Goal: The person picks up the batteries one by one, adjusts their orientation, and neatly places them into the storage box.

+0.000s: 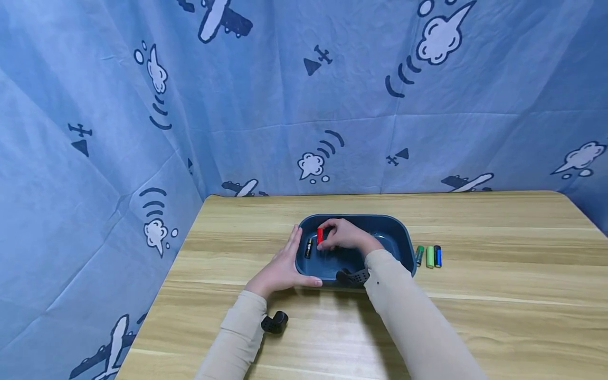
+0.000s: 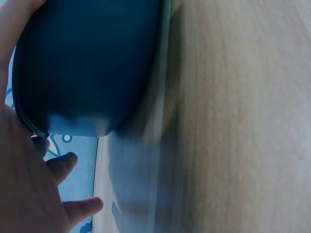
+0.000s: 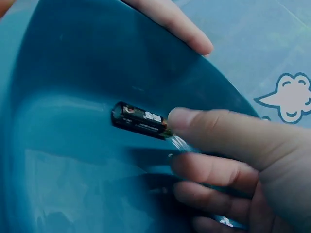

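Observation:
A dark blue plastic bin (image 1: 349, 215) sits on the table. My left hand (image 1: 280, 272) rests against its left front corner, fingers spread along the outer side and thumb at the front rim; the left wrist view also shows these fingers (image 2: 77, 211). Inside the bin my right hand (image 1: 345, 234) pinches a red battery (image 1: 320, 235) between thumb and index finger; the red battery is hidden in the right wrist view. A black battery (image 1: 309, 248) lies on the bin floor to its left, showing beyond the thumb as the same black battery (image 3: 141, 120) in the right wrist view.
Right of the bin, a dark green battery (image 1: 419, 255), a light green battery (image 1: 429, 257) and a blue and black battery (image 1: 437, 256) lie side by side on the wooden table (image 1: 513, 295). A blue printed curtain (image 1: 351, 95) hangs behind the table and along its left.

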A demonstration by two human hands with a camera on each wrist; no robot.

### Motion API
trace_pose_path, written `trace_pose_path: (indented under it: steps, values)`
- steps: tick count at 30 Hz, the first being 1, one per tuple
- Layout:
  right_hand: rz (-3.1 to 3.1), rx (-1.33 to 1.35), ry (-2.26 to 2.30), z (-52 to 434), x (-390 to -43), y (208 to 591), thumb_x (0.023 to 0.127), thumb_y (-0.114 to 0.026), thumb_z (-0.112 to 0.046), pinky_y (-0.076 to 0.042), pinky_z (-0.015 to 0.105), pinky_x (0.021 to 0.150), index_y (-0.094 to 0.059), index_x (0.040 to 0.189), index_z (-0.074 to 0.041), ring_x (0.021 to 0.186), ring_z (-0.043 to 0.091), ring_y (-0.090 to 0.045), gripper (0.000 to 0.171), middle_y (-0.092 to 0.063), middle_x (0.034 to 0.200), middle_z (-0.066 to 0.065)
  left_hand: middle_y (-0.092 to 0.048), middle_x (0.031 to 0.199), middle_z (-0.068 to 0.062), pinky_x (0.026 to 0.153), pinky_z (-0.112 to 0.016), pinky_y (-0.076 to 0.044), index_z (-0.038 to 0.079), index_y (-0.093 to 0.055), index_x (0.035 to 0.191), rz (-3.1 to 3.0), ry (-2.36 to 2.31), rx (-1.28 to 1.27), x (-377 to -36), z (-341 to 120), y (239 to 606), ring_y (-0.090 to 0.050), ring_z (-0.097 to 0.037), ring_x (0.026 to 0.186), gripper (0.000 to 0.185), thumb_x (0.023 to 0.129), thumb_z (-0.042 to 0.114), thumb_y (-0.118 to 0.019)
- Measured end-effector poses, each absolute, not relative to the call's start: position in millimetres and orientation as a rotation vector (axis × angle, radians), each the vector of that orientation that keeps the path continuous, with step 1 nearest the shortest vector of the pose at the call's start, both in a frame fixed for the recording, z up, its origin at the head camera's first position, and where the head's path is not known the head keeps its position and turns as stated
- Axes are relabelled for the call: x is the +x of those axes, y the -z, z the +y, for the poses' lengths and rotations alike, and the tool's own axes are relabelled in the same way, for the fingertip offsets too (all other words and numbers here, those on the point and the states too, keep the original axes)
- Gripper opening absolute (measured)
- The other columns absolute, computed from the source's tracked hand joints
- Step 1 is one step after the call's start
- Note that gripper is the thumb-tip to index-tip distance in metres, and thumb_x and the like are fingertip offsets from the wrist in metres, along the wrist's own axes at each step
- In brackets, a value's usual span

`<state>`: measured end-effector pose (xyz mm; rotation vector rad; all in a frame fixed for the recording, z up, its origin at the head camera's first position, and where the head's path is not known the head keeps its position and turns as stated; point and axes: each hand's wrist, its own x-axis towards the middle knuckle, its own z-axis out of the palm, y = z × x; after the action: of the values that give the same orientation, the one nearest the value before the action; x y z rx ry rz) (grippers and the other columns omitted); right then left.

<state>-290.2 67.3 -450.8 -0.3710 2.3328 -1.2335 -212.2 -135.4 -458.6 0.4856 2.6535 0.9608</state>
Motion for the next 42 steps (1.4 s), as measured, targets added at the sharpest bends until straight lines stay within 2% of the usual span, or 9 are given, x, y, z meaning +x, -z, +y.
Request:
trace_pose_path:
  steps: [8,18,25,33,42]
  values:
    - [2.381,-0.38,1.152,58,-291,459,0.074,-0.078,-0.019,-0.045,0.026,0.058,-0.053,0.119,-0.002,0.058,0.016,-0.055,0.054,-0.061,0.069,0.005,0.014,0.153,0.01,0.105,-0.055,-0.02,0.026,0.012,0.148,2.649,-0.97,0.499,-212,-136,457,-0.012,-0.029,0.139,0.126,0.062,0.065,-0.073]
    - [2.473,-0.384,1.025,50,-287,461,0.07,-0.082,-0.022,-0.04,0.026,0.055,-0.057,0.111,-0.007,0.062,0.018,-0.051,0.051,-0.056,0.071,0.005,0.014,0.154,0.008,0.106,-0.053,-0.02,0.026,0.012,0.148,2.651,-0.971,0.514,-213,-137,458,-0.012,-0.03,0.138,0.125,0.063,0.064,-0.073]
    - [2.53,-0.395,0.953,45,-283,463,0.067,-0.084,-0.023,-0.041,0.028,0.057,-0.058,0.108,-0.011,0.068,0.02,-0.05,0.05,-0.056,0.079,0.006,0.012,0.155,0.004,0.107,-0.053,-0.019,0.024,0.011,0.148,2.663,-0.964,0.524,-213,-136,458,-0.011,-0.029,0.138,0.126,0.064,0.063,-0.073]
    - [2.547,-0.379,0.92,43,-284,464,0.066,-0.084,-0.027,-0.041,0.029,0.061,-0.058,0.105,-0.011,0.072,0.02,-0.05,0.05,-0.057,0.082,0.005,0.013,0.154,0.004,0.106,-0.055,-0.017,0.024,0.011,0.148,2.655,-0.982,0.535,-214,-136,460,-0.011,-0.028,0.139,0.125,0.064,0.062,-0.073]
    - [2.482,-0.359,0.908,42,-286,456,0.071,-0.08,-0.027,-0.042,0.033,0.074,-0.058,0.105,-0.011,0.083,0.021,-0.051,0.044,-0.057,0.09,0.005,0.013,0.154,0.004,0.106,-0.055,-0.018,0.025,0.012,0.148,2.654,-0.972,0.533,-213,-137,460,-0.01,-0.029,0.139,0.125,0.064,0.064,-0.072]
